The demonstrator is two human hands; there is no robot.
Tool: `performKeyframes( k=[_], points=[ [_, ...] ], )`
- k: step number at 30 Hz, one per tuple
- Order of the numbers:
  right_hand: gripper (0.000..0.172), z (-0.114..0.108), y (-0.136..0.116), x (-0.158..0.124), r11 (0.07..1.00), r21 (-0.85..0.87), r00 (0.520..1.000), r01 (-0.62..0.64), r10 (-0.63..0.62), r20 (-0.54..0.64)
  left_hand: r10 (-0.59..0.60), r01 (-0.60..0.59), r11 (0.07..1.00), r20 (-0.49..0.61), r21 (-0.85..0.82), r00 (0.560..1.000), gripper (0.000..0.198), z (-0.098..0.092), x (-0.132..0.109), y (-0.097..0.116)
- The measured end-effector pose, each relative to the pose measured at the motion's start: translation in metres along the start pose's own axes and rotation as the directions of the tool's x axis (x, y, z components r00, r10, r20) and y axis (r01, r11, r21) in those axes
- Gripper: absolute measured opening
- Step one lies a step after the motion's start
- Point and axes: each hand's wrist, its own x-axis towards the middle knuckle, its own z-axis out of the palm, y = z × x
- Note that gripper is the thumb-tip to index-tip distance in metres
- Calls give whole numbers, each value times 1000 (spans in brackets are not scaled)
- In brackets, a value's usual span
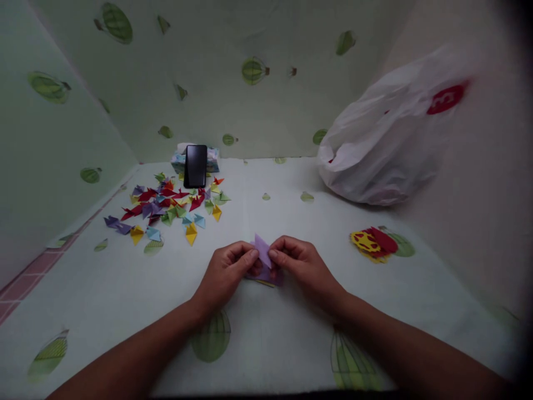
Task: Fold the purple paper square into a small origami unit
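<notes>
On the balloon-print tablecloth (291, 183), left hand (227, 272) and right hand (300, 264) pinched a purple folded paper (262, 250) (fingers closed), mid-table.

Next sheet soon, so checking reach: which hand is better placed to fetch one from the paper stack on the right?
Right, probably. The right hand is nearer the paper stack; both it and the left hand pinch the purple paper.
</notes>
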Motion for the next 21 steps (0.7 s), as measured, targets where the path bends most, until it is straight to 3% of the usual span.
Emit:
performKeyframes(
  k=[6,17,21],
  points=[
    [20,1,0,1,990,139,1000,-26,27,-10,-7,10,996,32,-93,999,23,0,1,-4],
    [20,3,-3,-1,999,25,999,-29,29,-25,-43,44,996,10,-74,999,20,1,-1,1],
    [22,3,-5,-1,997,65,999,-48,48,-8,-47,48,994,10,-94,999,22,2,-1,1]
  ],
)
